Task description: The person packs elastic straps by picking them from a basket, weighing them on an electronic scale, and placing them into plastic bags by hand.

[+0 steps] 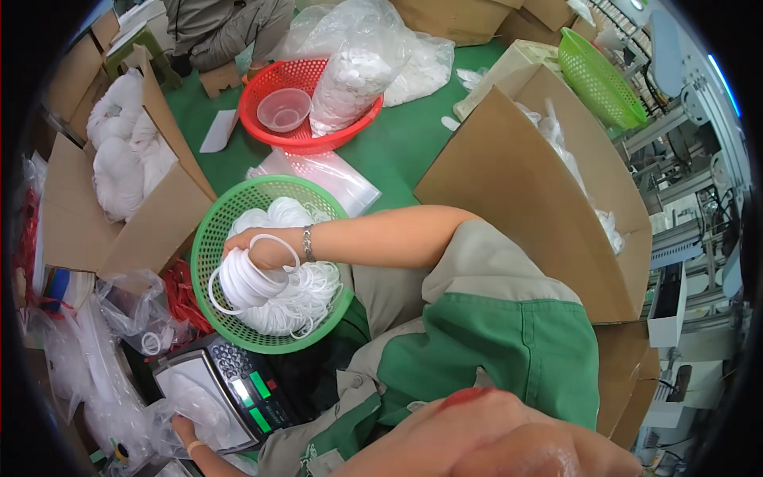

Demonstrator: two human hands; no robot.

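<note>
My right hand (266,253), a bracelet at its wrist, reaches into a green perforated basket (204,238). Its fingers are closed round a bunch of white rings (245,280), and one loop hangs over the back of the hand. More thin white rings (306,306) lie heaped in the basket beneath. Lower left, my left hand (184,430) grips the edge of a clear plastic bag (195,401). That bag rests on the pale pan of a digital scale (242,381) with lit displays. The bag partly hides the left fingertips.
Beyond the green basket, a red basket (253,127) holds a clear bowl and a bag of white pieces. Open cartons stand left (151,230) and right (509,191); the left one contains white bundles (119,151). Clear bags (350,183) lie on the green floor. Another person (230,32) sits behind.
</note>
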